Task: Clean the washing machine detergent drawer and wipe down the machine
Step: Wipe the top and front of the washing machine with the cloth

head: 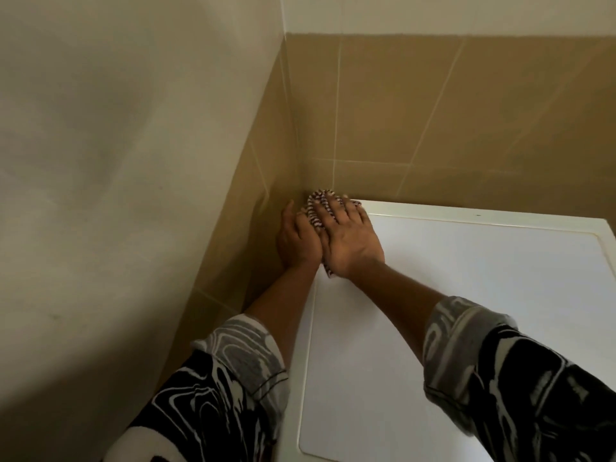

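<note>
Right hand [350, 241] flat, fingers straight and slightly spread, palm pressing the striped cloth [316, 203] down onto the washing machine top [466, 295]. Not a pinch, just a flat press. Left hand [298, 240] sits just beside it on the left, edge-on, touching the right hand and the cloth's left side. Fingers look mostly straight, but I can't tell whether they grip the cloth or only rest against it.

Cloth is bunched. It pokes out past my fingertips and a small corner shows below the right palm. The remainder is hidden under the hands.

Surface: machine top is white, smooth and flat, with an inset panel framed by a cream rim [466, 217]. It runs under both hands and out to the right and back toward me. Hands are at its far-left corner, hard up against the room corner.

Room: tan tiled wall [433, 111] just ahead of the fingertips, with pale grout lines. More tan tile [246, 221] is on the side wall touching the left hand. A plain pale wall [116, 161] is further left and above the tile.

Count: two hands, one cloth, one machine top, two walls meeting in one corner, two black-and-white patterned sleeves (left [226, 388], right [500, 378]), both pushed up off the forearms.
</note>
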